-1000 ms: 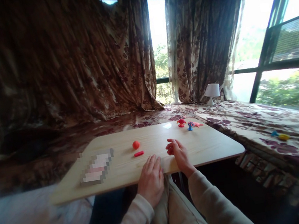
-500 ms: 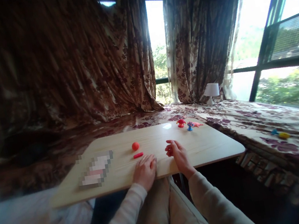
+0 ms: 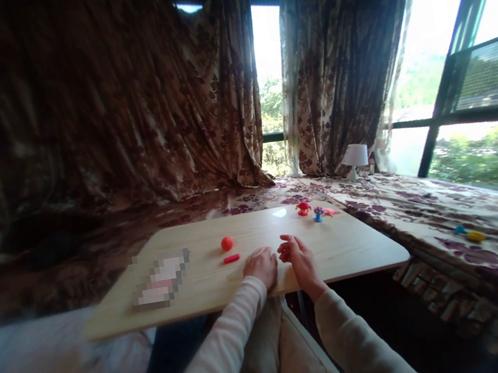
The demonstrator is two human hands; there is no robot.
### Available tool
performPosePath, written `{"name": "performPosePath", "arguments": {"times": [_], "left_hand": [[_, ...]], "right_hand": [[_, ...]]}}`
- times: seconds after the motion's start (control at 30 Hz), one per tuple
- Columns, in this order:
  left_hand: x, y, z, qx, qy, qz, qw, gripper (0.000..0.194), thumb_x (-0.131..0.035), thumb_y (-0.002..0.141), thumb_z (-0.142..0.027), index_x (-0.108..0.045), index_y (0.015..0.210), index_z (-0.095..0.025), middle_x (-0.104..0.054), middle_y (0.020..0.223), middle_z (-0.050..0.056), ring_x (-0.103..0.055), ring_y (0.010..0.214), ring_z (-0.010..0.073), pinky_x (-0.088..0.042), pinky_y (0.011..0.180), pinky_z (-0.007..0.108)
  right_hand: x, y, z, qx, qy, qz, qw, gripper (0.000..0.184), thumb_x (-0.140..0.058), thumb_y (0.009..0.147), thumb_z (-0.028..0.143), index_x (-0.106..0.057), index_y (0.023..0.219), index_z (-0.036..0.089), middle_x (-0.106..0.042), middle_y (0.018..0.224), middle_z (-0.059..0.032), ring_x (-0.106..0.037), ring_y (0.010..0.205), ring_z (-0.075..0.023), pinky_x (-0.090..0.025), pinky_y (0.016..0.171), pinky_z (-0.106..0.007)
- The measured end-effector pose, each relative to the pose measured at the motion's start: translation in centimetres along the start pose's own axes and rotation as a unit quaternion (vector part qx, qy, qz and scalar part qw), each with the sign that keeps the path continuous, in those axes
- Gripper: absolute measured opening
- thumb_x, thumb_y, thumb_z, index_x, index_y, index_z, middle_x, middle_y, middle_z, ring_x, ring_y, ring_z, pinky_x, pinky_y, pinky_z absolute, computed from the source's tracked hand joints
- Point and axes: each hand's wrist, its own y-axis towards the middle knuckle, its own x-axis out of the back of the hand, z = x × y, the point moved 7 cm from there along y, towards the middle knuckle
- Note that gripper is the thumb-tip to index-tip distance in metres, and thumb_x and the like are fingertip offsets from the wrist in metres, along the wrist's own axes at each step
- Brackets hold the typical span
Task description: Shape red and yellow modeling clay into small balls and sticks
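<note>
Near the front edge of the pale wooden table [image 3: 212, 287], my left hand [image 3: 262, 266] rests palm down with its fingers curled under. Whatever may lie beneath those fingers is hidden. Just to its right, my right hand [image 3: 299, 260] is turned on its side, its fingers loosely bent and apart, with nothing visible in it. A small gap separates the two hands. Left of my left hand lies a short red stick [image 3: 231, 258], and behind that sits an orange-red ball [image 3: 226, 243]. Neither is touched.
At the table's back right stand a red figure [image 3: 303, 209] and a blue figure [image 3: 318, 214], beside a flat pinkish-red piece [image 3: 331, 212]. A blurred-out flat object [image 3: 162, 280] lies on the left. On the flowered cover are a white lamp [image 3: 355, 156] and a yellow piece [image 3: 476, 236].
My left hand lay flatter at first, shifted left while its fingers curled, then came right, close to my right hand. My right hand has hardly moved. The ball and stick stay put.
</note>
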Motion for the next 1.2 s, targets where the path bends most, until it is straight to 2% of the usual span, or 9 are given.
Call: {"name": "performPosePath", "arguments": {"times": [0.13,0.3,0.47,0.6,0.7,0.8,0.97,1.1,1.2], "left_hand": [[0.8,-3.5,1.8,-0.018,-0.032,-0.052,0.998,0.041,-0.028,0.090,-0.029,-0.056,0.116,-0.015,-0.059,0.123,0.010,-0.051,0.117,0.0193,-0.038,0.103,0.035],[0.3,-6.8,-0.9,-0.080,0.019,-0.096,0.992,0.041,-0.033,0.087,-0.020,-0.050,0.123,-0.010,-0.050,0.132,0.014,-0.041,0.126,0.0225,-0.033,0.107,0.040],[-1.3,-3.2,-3.4,-0.059,0.061,-0.029,0.996,0.035,-0.035,0.084,-0.011,-0.062,0.106,-0.010,-0.057,0.122,0.014,-0.041,0.125,0.0233,-0.031,0.107,0.037],[-0.5,-0.1,-1.3,0.005,0.034,-0.002,0.999,0.029,-0.038,0.083,-0.017,-0.065,0.095,-0.013,-0.067,0.101,0.013,-0.056,0.106,0.0232,-0.041,0.096,0.037],[0.2,-0.6,0.9,0.004,0.028,-0.001,1.000,0.035,-0.033,0.088,-0.025,-0.063,0.102,-0.015,-0.065,0.110,0.011,-0.054,0.111,0.0211,-0.041,0.097,0.035],[0.5,-3.5,1.8,-0.017,-0.004,-0.028,0.999,0.043,-0.028,0.090,-0.029,-0.054,0.120,-0.014,-0.057,0.125,0.010,-0.047,0.121,0.0204,-0.036,0.104,0.037],[0.2,-7.2,-1.8,-0.095,0.023,-0.060,0.993,0.045,-0.034,0.084,-0.018,-0.049,0.125,-0.010,-0.044,0.137,0.012,-0.032,0.131,0.0252,-0.030,0.108,0.045],[-0.6,-4.7,-4.5,-0.064,0.044,-0.009,0.997,0.036,-0.035,0.084,-0.020,-0.059,0.110,-0.014,-0.054,0.128,0.013,-0.034,0.129,0.0282,-0.026,0.107,0.050],[-0.9,-1.6,-4.5,-0.026,0.050,0.007,0.998,0.031,-0.040,0.082,-0.022,-0.061,0.103,-0.018,-0.060,0.119,0.011,-0.037,0.126,0.0275,-0.021,0.107,0.053]], "right_hand": [[-0.2,-0.1,-0.2,0.001,-0.001,0.003,1.000,0.036,-0.053,0.074,0.048,-0.060,0.086,0.015,-0.059,0.058,0.0020,-0.050,0.047,-0.0083,-0.040,0.047,-0.022],[0.0,0.1,-0.3,0.000,0.001,-0.001,1.000,0.035,-0.053,0.073,0.048,-0.060,0.086,0.016,-0.059,0.058,0.0020,-0.050,0.047,-0.0085,-0.040,0.047,-0.022],[0.3,0.3,-0.3,-0.006,0.008,-0.005,1.000,0.034,-0.054,0.072,0.047,-0.060,0.086,0.016,-0.058,0.058,0.0026,-0.050,0.047,-0.0088,-0.040,0.047,-0.022],[0.2,0.3,-0.4,-0.008,0.006,-0.003,1.000,0.034,-0.053,0.073,0.047,-0.060,0.086,0.016,-0.058,0.058,0.0022,-0.050,0.047,-0.0091,-0.040,0.047,-0.022],[0.1,0.2,-0.4,-0.005,0.007,-0.001,1.000,0.034,-0.052,0.074,0.047,-0.059,0.088,0.016,-0.059,0.059,0.0017,-0.051,0.048,-0.0090,-0.041,0.048,-0.022],[0.1,0.1,-0.3,-0.002,0.002,-0.006,1.000,0.034,-0.053,0.074,0.047,-0.060,0.086,0.016,-0.059,0.058,0.0018,-0.050,0.047,-0.0088,-0.040,0.047,-0.022],[0.6,0.3,-0.3,0.000,-0.004,-0.036,0.999,0.035,-0.052,0.074,0.048,-0.060,0.087,0.016,-0.059,0.059,0.0016,-0.052,0.049,-0.0102,-0.043,0.050,-0.024],[1.5,0.6,-0.2,0.026,-0.018,-0.079,0.996,0.034,-0.048,0.076,0.048,-0.061,0.085,0.017,-0.060,0.064,0.0006,-0.056,0.058,-0.0126,-0.047,0.060,-0.027],[1.4,0.7,-0.4,0.035,-0.025,-0.068,0.997,0.034,-0.047,0.077,0.047,-0.061,0.086,0.018,-0.060,0.067,0.0000,-0.057,0.062,-0.0133,-0.047,0.063,-0.028]]}}
